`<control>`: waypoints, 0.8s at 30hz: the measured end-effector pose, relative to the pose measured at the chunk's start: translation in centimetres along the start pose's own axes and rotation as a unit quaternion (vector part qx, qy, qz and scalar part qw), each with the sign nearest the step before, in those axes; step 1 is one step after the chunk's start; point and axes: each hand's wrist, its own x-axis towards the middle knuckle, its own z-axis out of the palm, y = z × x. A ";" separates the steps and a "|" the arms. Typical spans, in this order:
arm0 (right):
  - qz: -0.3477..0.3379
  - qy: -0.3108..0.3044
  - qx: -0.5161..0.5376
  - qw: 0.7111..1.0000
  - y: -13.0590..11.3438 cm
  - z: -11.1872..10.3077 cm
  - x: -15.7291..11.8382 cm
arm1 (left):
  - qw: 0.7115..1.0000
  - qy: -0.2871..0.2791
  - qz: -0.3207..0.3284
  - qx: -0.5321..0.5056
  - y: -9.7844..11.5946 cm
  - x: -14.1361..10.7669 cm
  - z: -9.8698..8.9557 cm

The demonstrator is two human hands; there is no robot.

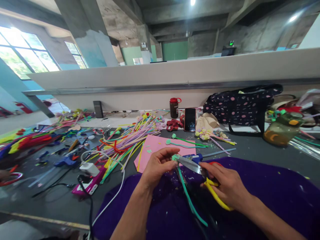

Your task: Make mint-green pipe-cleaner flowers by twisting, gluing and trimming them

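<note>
My left hand [160, 160] pinches the mint-green head of a pipe-cleaner flower [186, 191], whose green stem hangs down over the dark purple cloth [160, 210]. In my right hand [225, 181] is a pair of scissors [216, 195] with yellow and red handles. Their blades point left and reach the flower head beside my left fingertips. Whether the blades are parted at the tip is hard to make out. Just behind the blades lies a blue glue gun [196, 157]. Two more green-stemmed flowers [186, 143] rest on a pink sheet [153, 143] beyond my hands.
Pipe cleaners [140, 130] are heaped left of the pink sheet. A magenta power strip [92, 181] with cords lies at left, near another person's hand [5, 175]. At the back stand a red-lidded bottle [174, 108], a phone [190, 120], a patterned bag [237, 108] and a jug [282, 130].
</note>
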 end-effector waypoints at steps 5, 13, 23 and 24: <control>-0.009 0.006 -0.023 1.000 0.6 0.7 -0.4 | 1.000 -0.007 -0.005 -0.006 0.1 0.0 0.0; -0.020 0.017 -0.020 0.999 0.7 1.3 -0.4 | 1.000 -0.002 -0.014 -0.004 0.1 0.0 0.0; 0.042 0.001 0.106 0.993 0.1 0.1 0.1 | 1.000 0.014 0.003 -0.010 0.3 0.0 0.1; 0.049 -0.005 0.104 0.993 0.1 0.1 0.1 | 1.000 0.015 0.007 -0.015 0.3 0.0 0.1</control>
